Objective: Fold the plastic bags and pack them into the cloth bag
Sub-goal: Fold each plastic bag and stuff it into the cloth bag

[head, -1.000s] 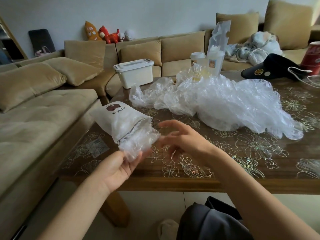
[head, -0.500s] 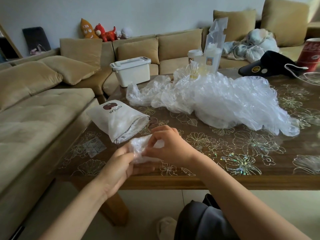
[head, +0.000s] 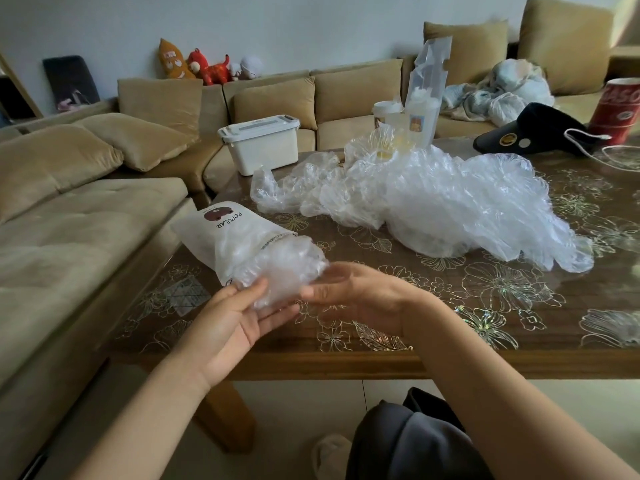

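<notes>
Brown wood with gold flowers is making up the table [head: 429,363], and a tan sofa [head: 86,230] is running close along its left edge with only a thin gap between them. A white cloth bag [head: 221,237] with the word POPULAR is lying on its side right at that left edge, with its mouth pointing to the person. A scrunched clear plastic bag [head: 284,268] is sticking halfway out of the mouth.

The left hand [head: 228,320] is lying palm up under this scrunched bag, with flat fingers and thumb touching it and not curling round it. The right hand [head: 360,299] is reaching to the same bag from the right, with fingertips at its edge. It is blurry, so I cannot tell if it is pinching the plastic or only touching it.

A big pile of loose plastic bags [head: 433,202] is filling the middle of the table, well apart from the hands. Bare table is showing between the pile and the front edge, and more to the right of the hands.

A white box with a lid [head: 259,143] is sitting on the sofa by the far corner. A black cap [head: 530,133], a white cord [head: 588,147] and a red cup [head: 620,109] are crowding the far right.
</notes>
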